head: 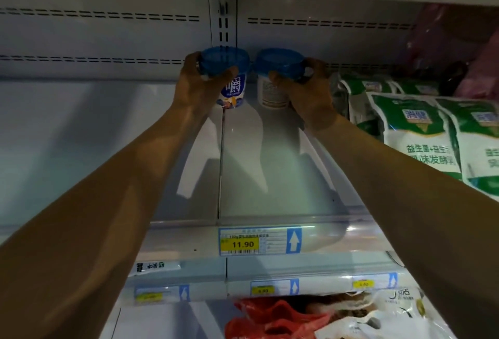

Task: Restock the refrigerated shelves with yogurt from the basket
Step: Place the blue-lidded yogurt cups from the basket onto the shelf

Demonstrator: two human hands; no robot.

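Observation:
Both my arms reach deep into a white refrigerated shelf (108, 149). My left hand (197, 82) grips a yogurt cup (232, 79) with a blue lid and a blue-and-white label. My right hand (305, 87) grips a second blue-lidded yogurt cup (275, 79), its white back label turned toward me. The two cups are side by side, nearly touching, at the back of the shelf against the rear wall. Whether their bases rest on the shelf I cannot tell. No basket is in view.
Green-and-white pouches (415, 133) lie on the same shelf to the right. A pink bag (459, 49) sits behind them. A price tag reading 11.90 (259, 241) is on the shelf's front rail. Red and white packets (324, 317) fill the shelf below.

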